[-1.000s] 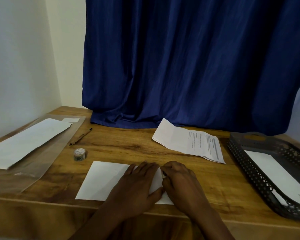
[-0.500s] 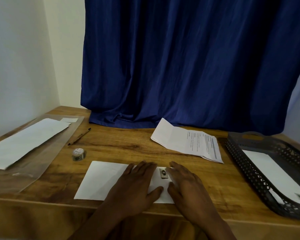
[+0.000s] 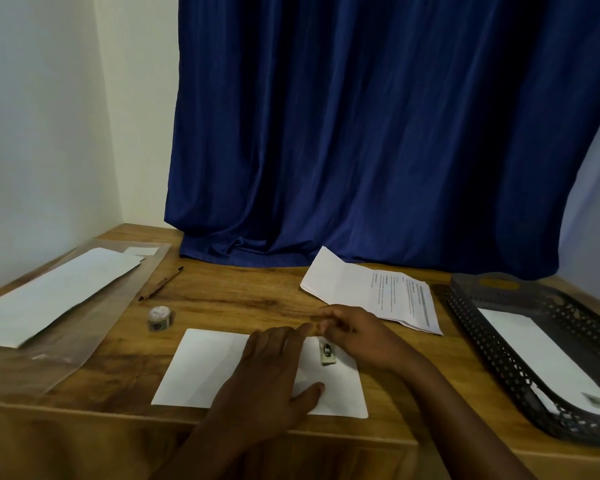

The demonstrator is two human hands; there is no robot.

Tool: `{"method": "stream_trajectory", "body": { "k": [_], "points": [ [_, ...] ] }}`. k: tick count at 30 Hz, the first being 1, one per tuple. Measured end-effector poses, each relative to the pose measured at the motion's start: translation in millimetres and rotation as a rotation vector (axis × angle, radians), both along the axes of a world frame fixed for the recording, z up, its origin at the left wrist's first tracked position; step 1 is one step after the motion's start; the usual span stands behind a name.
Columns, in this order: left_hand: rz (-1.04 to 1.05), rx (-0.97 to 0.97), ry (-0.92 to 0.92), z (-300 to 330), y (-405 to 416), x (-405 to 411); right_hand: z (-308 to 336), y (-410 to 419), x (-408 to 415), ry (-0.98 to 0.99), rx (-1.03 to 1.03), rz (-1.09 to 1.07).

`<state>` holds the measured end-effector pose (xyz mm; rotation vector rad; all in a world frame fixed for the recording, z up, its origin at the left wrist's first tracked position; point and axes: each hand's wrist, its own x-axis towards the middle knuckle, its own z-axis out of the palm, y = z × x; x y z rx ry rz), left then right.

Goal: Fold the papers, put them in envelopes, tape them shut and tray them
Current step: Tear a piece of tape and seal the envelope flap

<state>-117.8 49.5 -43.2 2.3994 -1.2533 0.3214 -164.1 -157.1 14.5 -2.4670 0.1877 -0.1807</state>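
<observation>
Envelope: the white envelope [image 3: 219, 368] lies flat on the counter [image 3: 243, 299], low in the centre of the frame, right under your hands. Its long axis runs left to right, along the near edge of the counter.

Tape piece: a short strip of patterned tape [image 3: 327, 351] sits on the right part of the envelope, with its length pointing away from you. I judge the flap is already sealed there.

Tray: the dark mesh tray [image 3: 499, 344] stands at the right edge of the frame, well apart from the envelope, and one white envelope [image 3: 534, 355] with a taped end already lies in it. So the coming move goes to the right, and your right hand is the nearer one to the tray.

Left hand: your left hand [image 3: 271, 372] rests flat on the middle of the envelope, fingers straight and a little spread, thumb near the lower edge. It presses and does not grip.

Right hand: your right hand [image 3: 357, 332] is just beside the tape, above the upper right edge of the envelope. Its fingers are loosely curled, the tips near together; I see nothing between them, but I cannot tell it for sure.

Tape roll: the small tape roll [image 3: 160, 317] stands left of the envelope, near it but not touching.

Next paper: a folded printed sheet [image 3: 371, 289] waits behind the hands, right of centre.

Risk: if you lift the envelope by one end only, it may bend.
</observation>
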Motion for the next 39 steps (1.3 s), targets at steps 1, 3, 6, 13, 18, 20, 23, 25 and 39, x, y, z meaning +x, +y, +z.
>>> {"method": "stream_trajectory", "body": {
  "k": [1,3,6,13,18,20,23,25,39],
  "points": [
    [-0.004,-0.019,-0.005,1.2,0.3,-1.2,5.3,1.1,4.2,0.044,0.001,0.053],
    [-0.011,-0.053,-0.011,3.6,1.1,-3.3,15.8,5.1,10.9,0.105,-0.025,0.159],
    [-0.018,-0.078,-0.043,7.1,2.1,-6.8,29.4,12.4,16.9,0.124,-0.021,0.269],
    [-0.105,-0.237,-0.159,9.6,6.0,-12.6,35.2,3.5,4.7,0.187,-0.026,0.257],
    [-0.066,-0.433,-0.020,14.4,4.8,-11.9,54.6,-39.4,-47.0,0.113,0.104,0.016],
    [-0.056,-0.476,0.083,14.6,2.1,-6.2,68.6,-64.4,-79.0,0.017,0.188,-0.076],
    [-0.076,-0.374,0.237,12.7,-10.1,0.3,91.1,-106.3,-129.6,-0.151,0.308,-0.274],
    [-0.061,-0.152,0.262,9.7,-24.3,0.8,101.3,-137.0,-157.4,-0.250,0.317,-0.454],
    [-0.017,0.315,0.089,0.4,-63.2,-6.4,49.7,-262.0,-201.1,0.254,-0.175,-1.013]
  ]
}}
